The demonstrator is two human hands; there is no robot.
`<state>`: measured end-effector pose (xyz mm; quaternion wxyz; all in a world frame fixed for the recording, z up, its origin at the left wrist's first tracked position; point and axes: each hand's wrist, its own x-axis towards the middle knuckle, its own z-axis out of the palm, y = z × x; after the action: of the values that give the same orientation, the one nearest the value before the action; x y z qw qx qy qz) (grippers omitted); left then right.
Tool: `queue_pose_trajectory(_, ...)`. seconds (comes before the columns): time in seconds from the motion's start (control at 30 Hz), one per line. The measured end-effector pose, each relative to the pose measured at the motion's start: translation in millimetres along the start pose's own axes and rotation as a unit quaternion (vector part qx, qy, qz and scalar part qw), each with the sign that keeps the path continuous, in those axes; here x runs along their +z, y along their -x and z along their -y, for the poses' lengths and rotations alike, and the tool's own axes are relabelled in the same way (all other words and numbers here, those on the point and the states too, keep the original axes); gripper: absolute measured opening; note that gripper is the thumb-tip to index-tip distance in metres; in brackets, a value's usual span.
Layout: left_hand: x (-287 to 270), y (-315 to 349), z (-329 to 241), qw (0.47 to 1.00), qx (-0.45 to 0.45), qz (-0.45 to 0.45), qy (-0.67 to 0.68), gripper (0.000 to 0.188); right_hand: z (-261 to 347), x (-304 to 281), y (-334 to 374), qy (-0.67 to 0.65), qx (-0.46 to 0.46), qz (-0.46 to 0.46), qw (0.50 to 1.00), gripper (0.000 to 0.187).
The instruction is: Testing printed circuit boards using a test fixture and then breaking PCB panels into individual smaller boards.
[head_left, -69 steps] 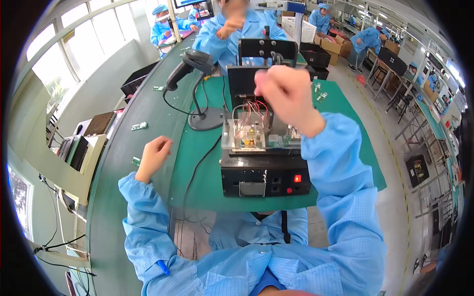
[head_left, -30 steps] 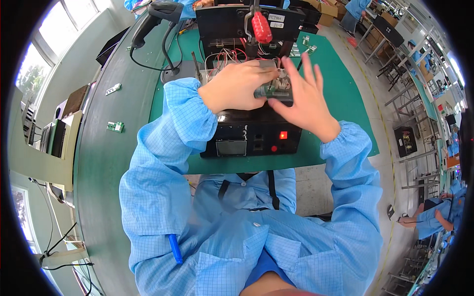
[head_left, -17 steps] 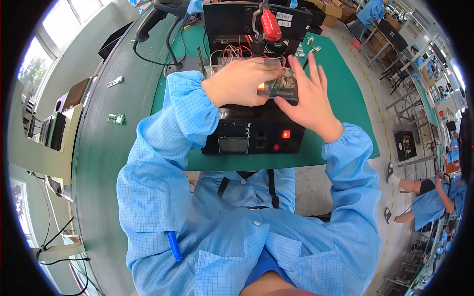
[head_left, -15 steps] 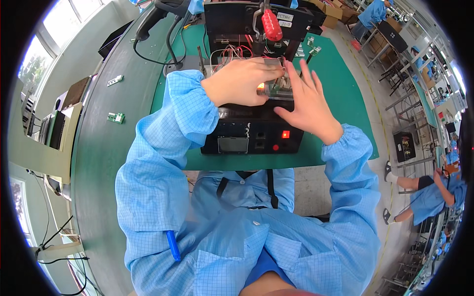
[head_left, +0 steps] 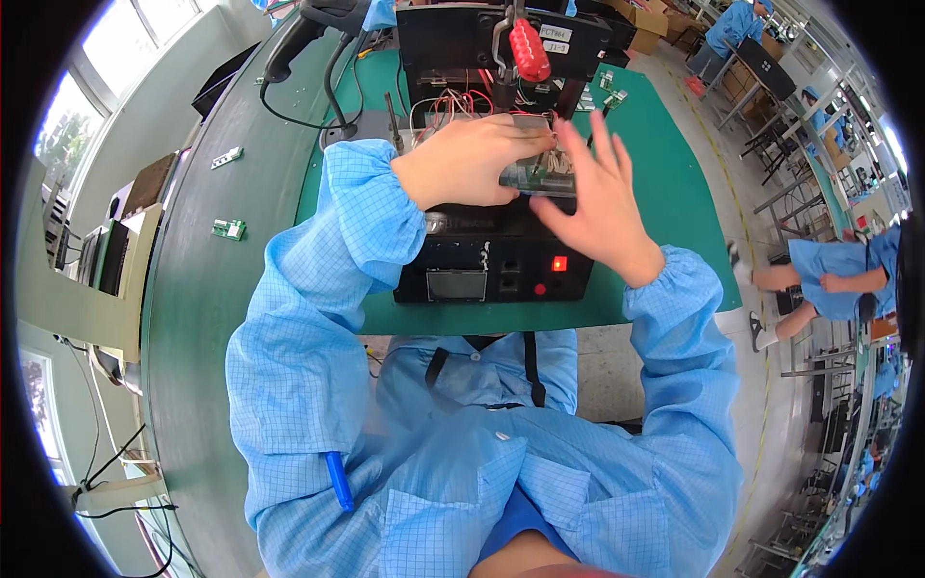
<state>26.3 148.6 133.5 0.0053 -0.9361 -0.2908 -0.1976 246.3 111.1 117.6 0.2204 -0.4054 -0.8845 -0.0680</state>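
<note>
In front of me stands a black test fixture (head_left: 434, 252) with a small grey display panel, a red lit switch and a red button on its front. My left hand (head_left: 467, 161) reaches over its top from the left, fingers stretched out above a clear-edged circuit-board nest (head_left: 541, 179). On the nest's right side is my right hand (head_left: 605, 204), fingers spread and thumb apart, slightly blurred. What lies under my left fingers is hidden. Above both hands rises the red handle (head_left: 529, 50) of a toggle clamp. Red and white wires (head_left: 457, 108) run behind my left hand.
Small green circuit boards (head_left: 229, 229) lie on the bench at left, others on the green mat (head_left: 674, 193) at right. A black handheld scanner (head_left: 301, 40) hangs on a stand at back left. A person in a blue coat (head_left: 833, 275) is in the aisle at right.
An orange light beside my left fingertips has gone out. My right hand has shifted slightly, while the left stays almost in place. The person in the right aisle has moved farther up the picture.
</note>
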Motion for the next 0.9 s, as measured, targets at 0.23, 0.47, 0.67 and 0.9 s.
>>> queue_pose_trajectory(0.23, -1.4, -0.9, -3.4, 1.0, -0.007, 0.01, 0.017, 0.069, -1.5, 0.1, -0.8, -0.008, 0.023, -0.038, 0.999, 0.094)
queue_pose_trajectory(0.47, -1.2, -0.8, -2.1, 1.0, 0.003, -0.007, 0.016, 0.068, -3.0, -0.6, -3.3, 0.001, 0.0, -0.088, 0.996, 0.094)
queue_pose_trajectory(0.67, -1.9, 0.0, -0.7, 1.0, 0.005, -0.004, 0.011, 0.069, -5.4, -6.5, -2.4, -0.019, 0.009, -0.012, 1.0, 0.094)
queue_pose_trajectory(0.9, -1.6, -1.3, -2.2, 1.0, 0.007, -0.008, 0.003, 0.069, -6.4, -5.8, -1.4, -0.021, 0.007, 0.004, 1.0, 0.095)
